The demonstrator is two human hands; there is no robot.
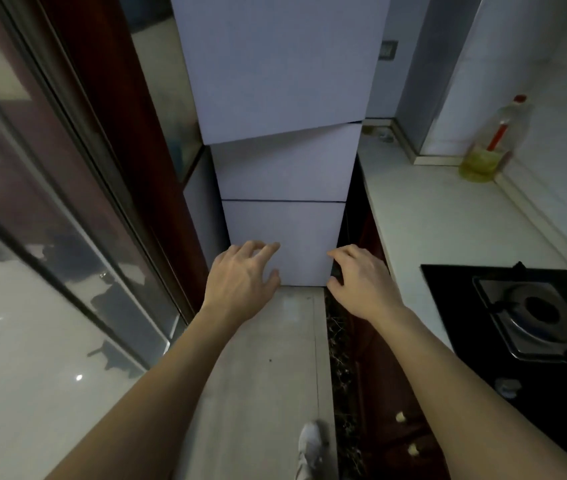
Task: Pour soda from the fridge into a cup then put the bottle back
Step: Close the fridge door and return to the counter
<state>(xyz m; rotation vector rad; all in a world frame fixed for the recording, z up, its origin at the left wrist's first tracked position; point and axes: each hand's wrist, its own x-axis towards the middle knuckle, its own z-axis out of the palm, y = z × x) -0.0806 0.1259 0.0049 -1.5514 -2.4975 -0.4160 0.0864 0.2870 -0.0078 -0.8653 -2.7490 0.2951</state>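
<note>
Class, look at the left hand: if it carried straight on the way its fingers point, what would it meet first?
Most likely the fridge's lowest door. The left hand reaches forward with fingers loosely spread, pointing at that pale panel, and nothing shows between them. Depth is unclear, so the fingertips may already be touching.

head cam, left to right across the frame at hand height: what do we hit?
Glass sliding door → left hand → fridge bottom door, between the hands → right hand → white counter → gas stove.
</note>
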